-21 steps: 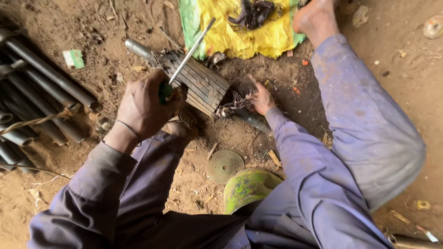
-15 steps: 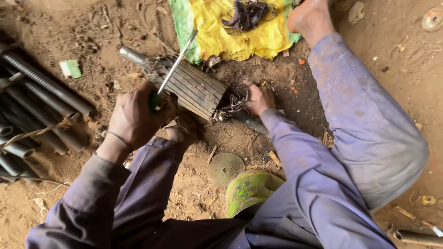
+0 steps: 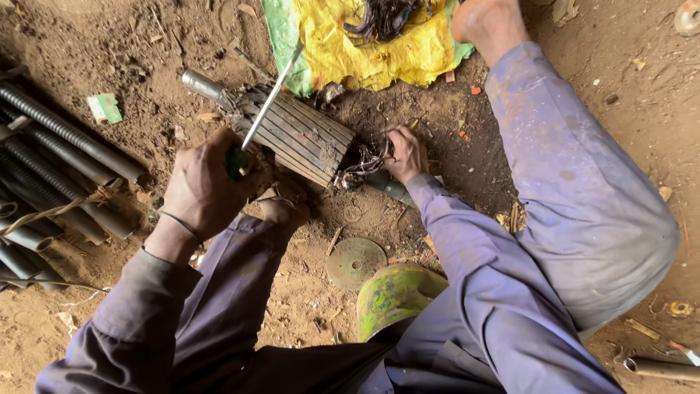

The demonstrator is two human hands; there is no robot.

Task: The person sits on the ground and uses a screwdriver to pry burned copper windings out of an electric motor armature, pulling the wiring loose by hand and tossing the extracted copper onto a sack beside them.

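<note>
Sitting on the dirt floor (image 3: 598, 80), we work on a ribbed metal rotor (image 3: 295, 135) that lies on its side just in front of our knees. We take this rotor as the landmark for everything else.

Our left hand (image 3: 200, 186) is just to the left of the rotor, a little nearer to us. Its grip is closed around the green handle of a screwdriver (image 3: 266, 102), and the shiny shaft of the tool goes up and to the right, across the left end of the rotor. A thin band is on this wrist.

Our right hand (image 3: 405, 153) is at the right end of the rotor. Its grip is clamped on a bunch of dark tangled wires (image 3: 361, 164) which come out from that end. A short steel shaft (image 3: 204, 85) comes out from the opposite, left end of the rotor.

Beyond the rotor lies a yellow and green sack (image 3: 364, 51) with more dark wire on it, and our bare foot (image 3: 488, 22) rests beside it. Far to the left of the rotor we see a pile of grey threaded pipes (image 3: 65, 138). Nearer to us than the rotor, a round metal disc (image 3: 355, 263) lies flat on the floor, and just beside it a green stained cover (image 3: 394, 295) is partly hidden by our sleeve.
</note>
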